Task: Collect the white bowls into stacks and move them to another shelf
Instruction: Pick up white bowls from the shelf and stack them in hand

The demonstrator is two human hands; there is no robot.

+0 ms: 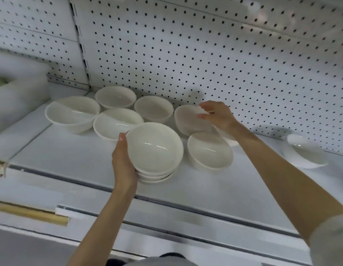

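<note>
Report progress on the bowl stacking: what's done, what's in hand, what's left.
Done: one stack of several bowls is built near the shelf front. In hand: the left hand holds that stack while the right hand reaches over a single bowl. Left: at least five other singles, like the far-left bowl, sit unstacked, and the stack is not yet moved.

No text, label, brand or number can be read anywhere in view.

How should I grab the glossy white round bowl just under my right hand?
Pinch the upper right rim of the glossy white round bowl, thumb inside and fingers outside, coming from above right where your right hand hovers. The bowl tilts its opening toward you, so that rim looks exposed.
</note>
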